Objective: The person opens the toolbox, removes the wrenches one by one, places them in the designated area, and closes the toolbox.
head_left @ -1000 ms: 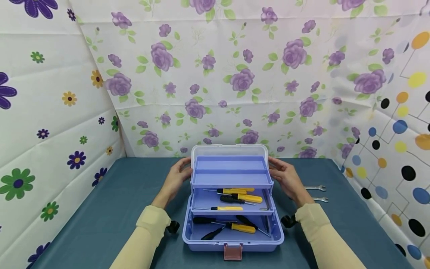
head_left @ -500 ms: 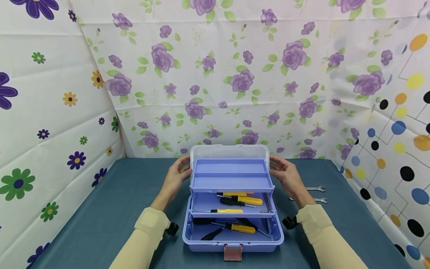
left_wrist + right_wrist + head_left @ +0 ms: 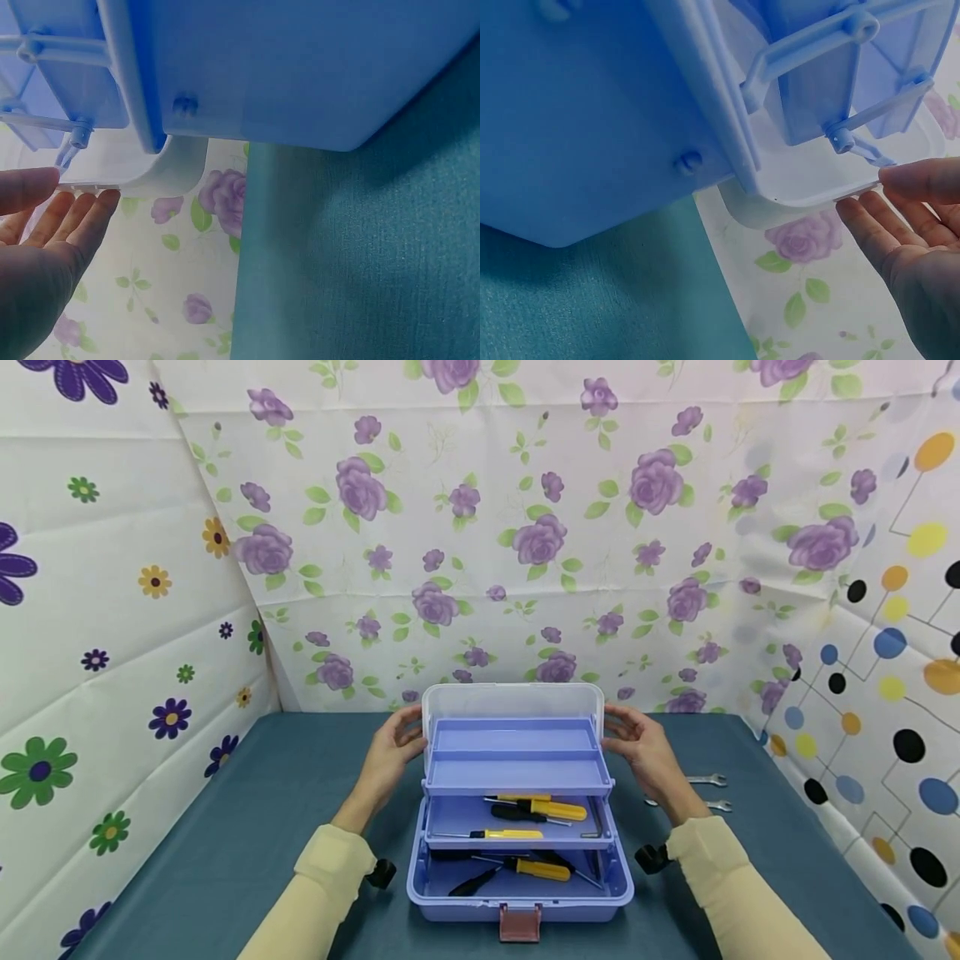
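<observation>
A periwinkle-blue toolbox (image 3: 450, 908) stands with its translucent lid (image 3: 513, 700) raised and its trays fanned out in steps. My left hand (image 3: 386, 764) pinches the lid's left edge; in the left wrist view the thumb (image 3: 26, 189) is on the inner side and the fingers lie outside. On the opposite edge, my right hand (image 3: 648, 760) holds the lid the same way, as its thumb (image 3: 919, 180) shows. The upper tray (image 3: 521, 768) holds nothing. Yellow and black screwdrivers (image 3: 558, 811) and a hex key (image 3: 592, 834) lie in the middle tray; more screwdrivers (image 3: 543, 869) lie in the bottom.
Two open-end wrenches (image 3: 707, 780) lie on the teal tablecloth (image 3: 247, 827) to the right, partly behind the right wrist. A brown latch (image 3: 520, 924) hangs at the toolbox front. Patterned cloth walls (image 3: 480, 552) enclose the table at the back and both sides.
The lid has swung slightly forward with both hands on it. The upper and middle trays have come lower and nearer, covering a little more of the screwdrivers beneath.
</observation>
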Tool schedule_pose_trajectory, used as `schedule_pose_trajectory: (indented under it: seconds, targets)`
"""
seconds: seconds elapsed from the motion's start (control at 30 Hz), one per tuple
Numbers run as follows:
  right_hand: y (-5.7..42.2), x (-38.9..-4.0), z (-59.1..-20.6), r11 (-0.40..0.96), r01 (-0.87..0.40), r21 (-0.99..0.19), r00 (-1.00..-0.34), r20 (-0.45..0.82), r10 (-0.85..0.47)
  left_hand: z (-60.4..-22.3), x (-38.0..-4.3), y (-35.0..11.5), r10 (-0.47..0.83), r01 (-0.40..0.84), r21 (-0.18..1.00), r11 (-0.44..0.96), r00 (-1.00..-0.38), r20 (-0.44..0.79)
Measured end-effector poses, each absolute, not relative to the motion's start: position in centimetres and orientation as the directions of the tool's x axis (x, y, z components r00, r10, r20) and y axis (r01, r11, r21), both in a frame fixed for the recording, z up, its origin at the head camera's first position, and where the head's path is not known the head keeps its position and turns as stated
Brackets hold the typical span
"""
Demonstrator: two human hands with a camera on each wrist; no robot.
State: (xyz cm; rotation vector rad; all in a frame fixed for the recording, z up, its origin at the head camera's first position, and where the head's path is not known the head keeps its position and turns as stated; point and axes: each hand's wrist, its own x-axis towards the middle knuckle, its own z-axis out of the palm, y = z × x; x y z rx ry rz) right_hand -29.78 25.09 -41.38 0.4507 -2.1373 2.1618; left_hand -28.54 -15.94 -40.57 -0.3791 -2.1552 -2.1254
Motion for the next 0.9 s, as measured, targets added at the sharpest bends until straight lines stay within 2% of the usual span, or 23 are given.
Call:
schedule_pose_trajectory:
  seconds: [0.9]
  targets:
    - [24.7,-28.5,-40.4,0.078,-0.380,-0.922,-0.922,0.370,-0.115,-39.8,-27.3,-15.6,0.053,0.287,0.957,-0.039,-0.956,0.289]
